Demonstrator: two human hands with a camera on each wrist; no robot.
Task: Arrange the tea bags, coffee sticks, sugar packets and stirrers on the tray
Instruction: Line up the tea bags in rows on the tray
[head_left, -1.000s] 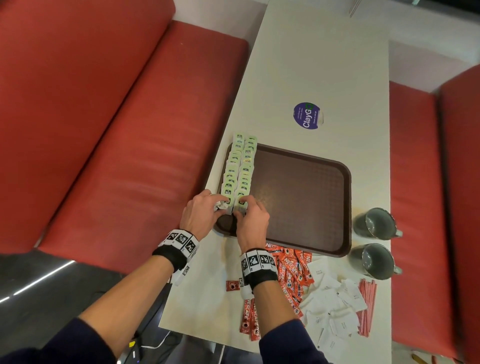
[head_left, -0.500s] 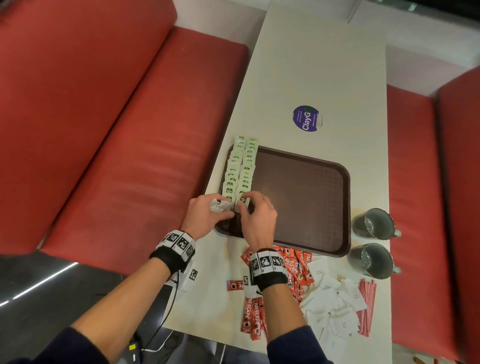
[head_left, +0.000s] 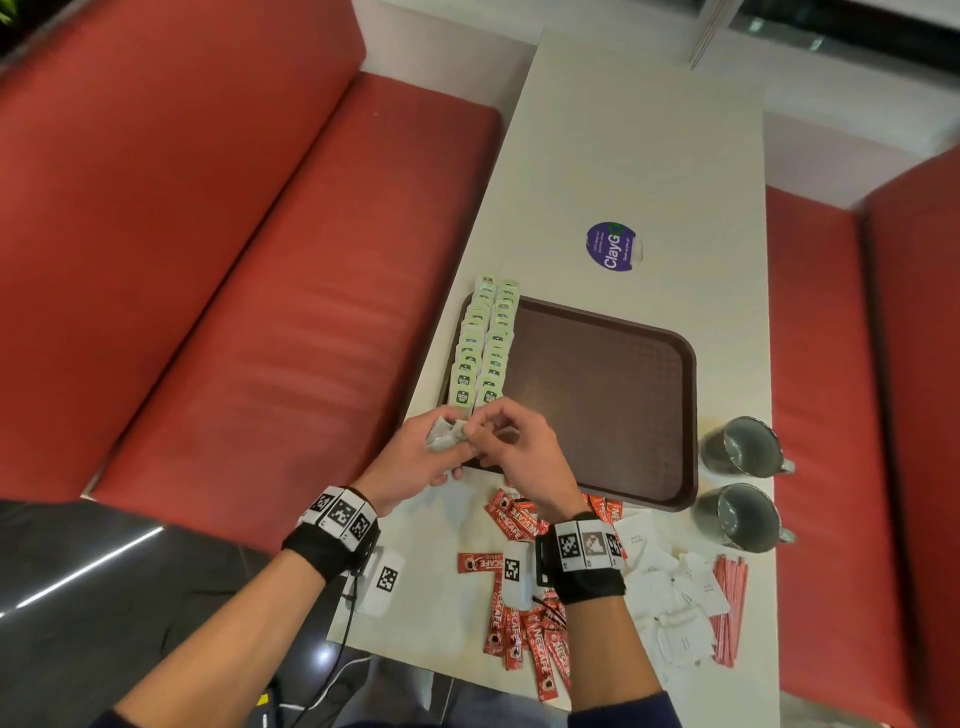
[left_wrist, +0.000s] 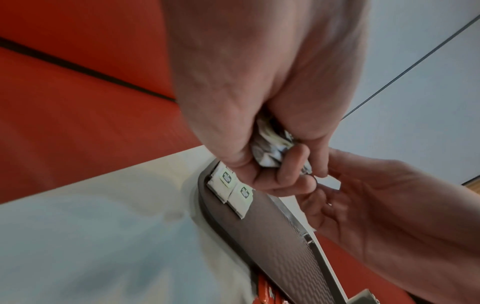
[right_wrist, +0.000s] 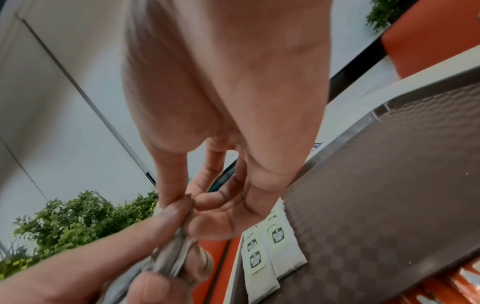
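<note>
At the table's near edge lie coffee sticks, white sugar packets and red stirrers. Above the tray's near-left corner the left hand curls round a bunch of tea bags; the right hand's thumb and forefinger pinch one end of the bunch. Two rows of tea bags line the tray's left edge. Two mugs stand by its right edge.

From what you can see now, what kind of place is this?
Probably a café or canteen booth: red padded benches flank a long white table holding a brown serving tray and two grey mugs.
</note>
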